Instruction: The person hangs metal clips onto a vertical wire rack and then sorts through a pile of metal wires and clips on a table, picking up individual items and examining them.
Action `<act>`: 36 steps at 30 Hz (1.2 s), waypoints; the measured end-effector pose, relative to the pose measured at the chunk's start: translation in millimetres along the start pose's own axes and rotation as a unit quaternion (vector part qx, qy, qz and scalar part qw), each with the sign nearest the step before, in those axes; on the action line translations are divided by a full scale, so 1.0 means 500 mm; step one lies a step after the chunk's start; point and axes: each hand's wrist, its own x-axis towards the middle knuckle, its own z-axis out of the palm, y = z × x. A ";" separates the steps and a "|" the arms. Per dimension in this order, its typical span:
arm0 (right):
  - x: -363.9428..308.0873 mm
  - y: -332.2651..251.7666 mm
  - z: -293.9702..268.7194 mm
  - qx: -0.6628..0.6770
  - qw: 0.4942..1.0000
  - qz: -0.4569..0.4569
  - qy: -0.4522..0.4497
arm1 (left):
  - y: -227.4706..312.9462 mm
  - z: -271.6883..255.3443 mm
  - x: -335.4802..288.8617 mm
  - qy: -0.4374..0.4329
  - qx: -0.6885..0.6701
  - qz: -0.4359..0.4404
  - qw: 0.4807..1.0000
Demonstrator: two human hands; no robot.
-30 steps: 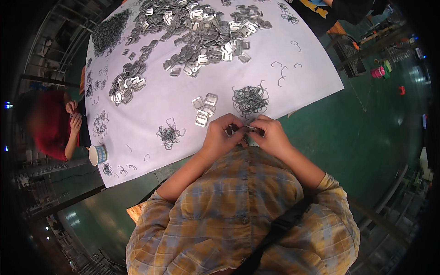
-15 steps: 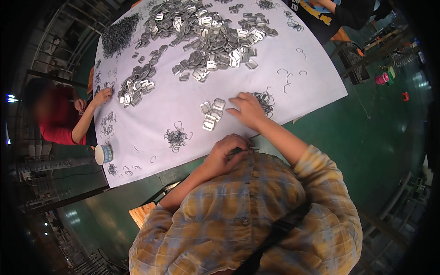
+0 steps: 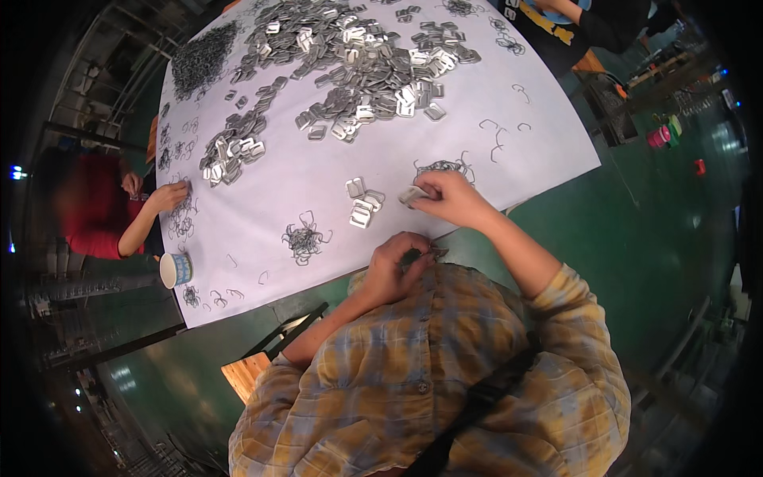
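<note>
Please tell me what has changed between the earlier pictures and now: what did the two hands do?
A second ago both hands worked together near the table edge. Then the right hand reached out to the wire pile and now pinches a flat metal piece there. The left hand stayed at the edge, closed on a small dark part. The small clip group and wire tangle stayed in place.

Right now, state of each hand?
Left hand: closed on a small dark metal piece.
Right hand: pinching a flat metal buckle on the table.
</note>
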 end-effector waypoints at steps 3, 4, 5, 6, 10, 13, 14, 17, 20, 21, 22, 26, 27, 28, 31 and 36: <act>-0.072 -0.004 -0.044 -0.011 0.999 0.045 -0.027 | 0.012 0.009 0.020 0.011 -0.019 -0.038 0.999; -0.091 -0.007 -0.048 -0.010 0.998 0.050 -0.022 | 0.012 0.012 0.029 0.012 -0.006 -0.019 1.000; -0.110 -0.010 -0.049 0.001 0.999 0.039 -0.017 | 0.013 0.016 0.034 0.013 0.007 0.000 1.000; -0.127 -0.015 -0.049 0.011 0.999 0.027 -0.013 | 0.015 0.019 0.037 0.007 0.004 0.000 1.000; -0.160 -0.050 -0.057 -0.057 0.997 0.047 0.002 | 0.014 0.030 0.044 -0.027 0.006 -0.076 0.997; -0.175 -0.042 -0.053 -0.108 0.993 -0.011 0.034 | 0.015 0.034 0.049 -0.034 0.013 -0.090 0.995; -0.178 -0.044 -0.053 -0.108 0.993 -0.011 0.036 | 0.015 0.035 0.050 -0.037 0.018 -0.096 0.995; -0.183 -0.052 -0.054 -0.129 0.990 -0.016 0.048 | 0.015 0.032 0.054 -0.056 0.024 -0.109 0.992; -0.189 -0.048 -0.058 -0.119 0.991 -0.019 0.057 | 0.016 0.012 0.076 -0.134 0.035 -0.075 0.988; -0.191 -0.043 -0.059 -0.121 0.991 -0.025 0.058 | 0.005 0.004 0.088 -0.134 0.036 -0.074 0.988; -0.194 -0.041 -0.059 -0.123 0.990 -0.033 0.057 | -0.012 -0.004 0.101 -0.119 0.019 -0.072 0.990; -0.201 -0.047 -0.066 -0.128 0.990 0.011 0.054 | -0.075 0.006 0.170 -0.078 0.229 0.130 0.962; -0.203 -0.041 -0.065 -0.146 0.988 -0.007 0.056 | -0.092 0.011 0.187 -0.076 0.230 0.132 0.961; -0.205 -0.036 -0.064 -0.163 0.985 -0.023 0.058 | -0.110 0.018 0.203 -0.079 0.295 0.165 0.938; -0.216 -0.039 -0.061 -0.174 0.983 -0.017 0.061 | -0.137 0.010 0.253 -0.052 0.397 0.173 0.900; -0.234 -0.030 -0.060 -0.168 0.983 -0.010 0.075 | -0.120 -0.005 0.277 -0.027 0.433 0.094 0.896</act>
